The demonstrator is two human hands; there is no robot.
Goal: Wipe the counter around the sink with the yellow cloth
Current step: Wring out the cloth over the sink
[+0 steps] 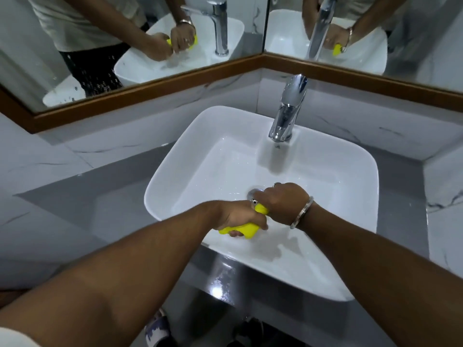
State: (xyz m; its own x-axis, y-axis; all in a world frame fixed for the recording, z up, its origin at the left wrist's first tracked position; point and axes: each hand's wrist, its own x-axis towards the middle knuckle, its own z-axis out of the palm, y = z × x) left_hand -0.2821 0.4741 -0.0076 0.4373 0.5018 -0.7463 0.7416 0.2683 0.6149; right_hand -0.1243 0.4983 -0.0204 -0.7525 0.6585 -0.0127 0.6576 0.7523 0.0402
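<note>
Head view shows us our yellow cloth (246, 227) squeezed into a thick, lumpy roll. It slants from low on our left up toward our right. We hold it over the white sink (175, 171). Our left hand (238, 216) and right hand (283, 204) are both closed tight around it.

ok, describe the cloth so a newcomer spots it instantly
Start at the white basin under the chrome tap. Over its near side, the left hand and right hand meet; the yellow cloth is bunched between them, the only bright colour among white and grey.
</note>
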